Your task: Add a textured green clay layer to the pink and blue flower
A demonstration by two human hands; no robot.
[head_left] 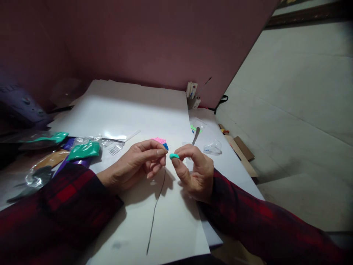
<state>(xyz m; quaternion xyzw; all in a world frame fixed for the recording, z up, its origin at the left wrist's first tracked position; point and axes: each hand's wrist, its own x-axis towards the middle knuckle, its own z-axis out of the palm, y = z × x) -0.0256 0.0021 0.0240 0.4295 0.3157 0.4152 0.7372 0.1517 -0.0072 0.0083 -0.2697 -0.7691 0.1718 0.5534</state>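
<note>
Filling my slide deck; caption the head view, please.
Right hand pinches a turquoise lump; left hand holds a thin dark strand.

Clay packets [84, 150] crowd the counter [234, 165] at the frame's left — a fork [117, 148] just to their right. Paper sheets [132, 110] lie behind, upper centre. A wire [154, 209] runs from the left hand [138, 162] to lower centre; right of centre lies a plastic bag [213, 148] — cardboard [244, 149] beyond the counter's right edge.

Only the letters "ELE" can be made out, dim and blurred, on the purple pack [19, 101] at far left.
</note>
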